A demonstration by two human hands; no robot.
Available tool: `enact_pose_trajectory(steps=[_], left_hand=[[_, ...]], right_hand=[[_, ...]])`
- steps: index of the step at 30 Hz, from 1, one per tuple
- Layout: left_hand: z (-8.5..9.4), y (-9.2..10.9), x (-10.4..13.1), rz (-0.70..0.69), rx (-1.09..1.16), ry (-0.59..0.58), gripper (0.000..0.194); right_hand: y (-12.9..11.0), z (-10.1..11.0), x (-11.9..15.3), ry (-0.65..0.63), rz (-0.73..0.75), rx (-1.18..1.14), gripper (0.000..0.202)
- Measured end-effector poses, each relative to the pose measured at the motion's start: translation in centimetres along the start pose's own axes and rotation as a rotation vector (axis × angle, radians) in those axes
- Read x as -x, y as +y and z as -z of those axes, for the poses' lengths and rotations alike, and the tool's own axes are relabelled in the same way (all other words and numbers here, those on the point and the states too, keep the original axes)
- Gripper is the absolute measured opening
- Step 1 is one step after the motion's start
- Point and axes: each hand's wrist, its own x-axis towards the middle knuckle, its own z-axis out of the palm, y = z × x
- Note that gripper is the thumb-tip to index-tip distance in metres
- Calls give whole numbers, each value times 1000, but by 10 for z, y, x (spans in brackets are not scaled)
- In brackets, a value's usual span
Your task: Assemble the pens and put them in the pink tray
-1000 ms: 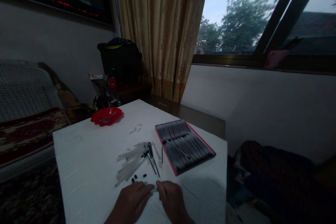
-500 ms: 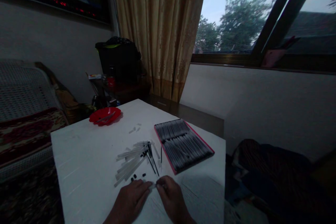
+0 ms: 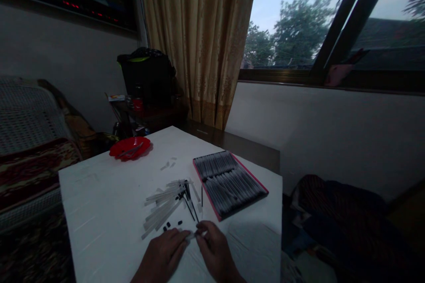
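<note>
Near the front of the white table (image 3: 109, 212), my left hand (image 3: 166, 250) pinches a small translucent piece (image 3: 190, 236). My right hand (image 3: 214, 247) meets it from the right, its fingers closed at the piece's other end; what they grip there is too small to name. Just beyond my hands lie thin black sticks (image 3: 190, 203) and a fanned pile of translucent tubes (image 3: 162, 208). Small black caps (image 3: 179, 222) rest by my left fingers. To the right is a pink-edged tray (image 3: 215, 212) filled with rows of dark-and-clear slim pieces.
A red scalloped dish (image 3: 128, 143) holding a thin tool is at the table's far left. Several small clear bits (image 3: 168, 165) lie mid-table. Behind are a black bag (image 3: 148, 77) and a curtain (image 3: 195, 44). Dark cloth (image 3: 338, 212) is heaped at the right.
The whole view has shifted slightly, so the table and objects appear a little further left. Both hands stay together at the small piece, with only slight finger movement.
</note>
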Motion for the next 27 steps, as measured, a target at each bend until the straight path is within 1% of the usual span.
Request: enact_pose_trajectory(steps=[3,6,11,14,16,18,19,21,23,27], left_hand=[[0,0,0,0,-9,-5,24],[-1,-1,1,-7,-28,4,24],[-2,0,2,-55,-63,26,25],[-2,0,2,-73,-81,71,25],[-1,0,2,-64,-70,81,25],[-1,-2,2,-44,-58,83,26],[-2,-2,2,-38,-55,84,26],[-2,-3,2,-35,-56,93,26],[-2,-2,2,-40,-58,105,26],[0,0,0,-31,-64,107,26]], right_hand=[[1,1,0,-25,-23,4,14],[4,-1,0,4,-38,82,12],[6,-7,0,18,-7,230,35],[4,-7,-1,16,-4,235,40],[1,-4,-1,30,3,175,33],[-3,0,-1,33,-1,74,18],[-5,1,-1,25,-9,30,13],[-7,4,-1,-2,-31,-12,13],[-8,4,-1,-14,-44,-1,12],[-4,0,-1,16,-68,14,14]])
